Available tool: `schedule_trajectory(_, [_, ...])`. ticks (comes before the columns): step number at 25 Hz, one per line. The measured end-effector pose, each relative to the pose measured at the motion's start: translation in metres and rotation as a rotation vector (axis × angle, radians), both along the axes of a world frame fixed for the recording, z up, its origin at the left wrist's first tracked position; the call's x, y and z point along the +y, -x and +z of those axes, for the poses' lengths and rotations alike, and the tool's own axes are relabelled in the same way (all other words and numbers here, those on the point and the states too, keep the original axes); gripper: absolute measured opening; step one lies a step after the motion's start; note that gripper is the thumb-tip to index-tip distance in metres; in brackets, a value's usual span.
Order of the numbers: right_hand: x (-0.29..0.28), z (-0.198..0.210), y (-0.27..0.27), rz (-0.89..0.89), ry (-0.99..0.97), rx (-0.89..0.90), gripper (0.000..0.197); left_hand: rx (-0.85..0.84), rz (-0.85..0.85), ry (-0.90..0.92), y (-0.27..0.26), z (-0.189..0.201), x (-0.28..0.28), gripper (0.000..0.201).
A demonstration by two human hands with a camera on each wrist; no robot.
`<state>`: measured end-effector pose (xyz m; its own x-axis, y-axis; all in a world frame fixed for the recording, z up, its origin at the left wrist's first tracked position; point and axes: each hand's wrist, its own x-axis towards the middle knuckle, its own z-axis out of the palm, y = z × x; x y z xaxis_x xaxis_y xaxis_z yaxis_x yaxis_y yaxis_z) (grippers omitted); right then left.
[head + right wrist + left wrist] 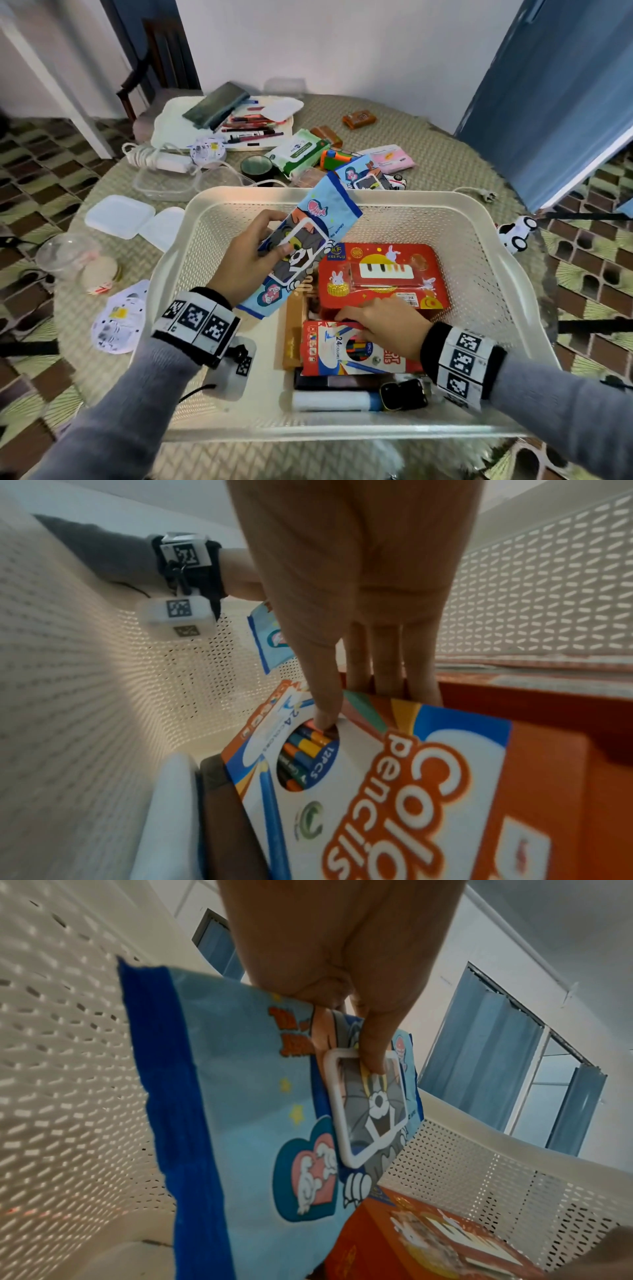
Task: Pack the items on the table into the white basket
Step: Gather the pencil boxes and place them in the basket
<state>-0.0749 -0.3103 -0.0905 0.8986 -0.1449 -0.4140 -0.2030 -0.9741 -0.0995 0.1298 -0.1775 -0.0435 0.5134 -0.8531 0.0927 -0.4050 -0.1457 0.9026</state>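
The white perforated basket (479,205) fills the middle of the table. My left hand (250,253) grips a light-blue cartoon cat wipes pack (301,246) and holds it tilted over the basket's left half; the thumb presses its white lid frame (346,1112). My right hand (380,325) pinches the top edge of a colour pencil box (346,353), thumb on its front (325,718), fingers behind. The red rabbit gift box (383,277) lies flat beside it. A white tube (335,401), a dark flat case (329,382) and a black watch (404,394) lie along the basket's near wall.
Behind the basket lie a second cartoon wipes pack (359,171), a green wipes pack (298,150), a pink pack (392,159), brown snack bars (359,118) and a tray of pens (239,126). White lids (120,216) and a clear cup (68,253) sit left; a toy car (517,233) right.
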Motion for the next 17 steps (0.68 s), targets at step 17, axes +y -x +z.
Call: schedule_trajectory(17, [0.03,-0.036,-0.021,0.429,0.083,0.15,0.094,-0.03,-0.007,-0.026,0.001,0.002,0.002,0.028])
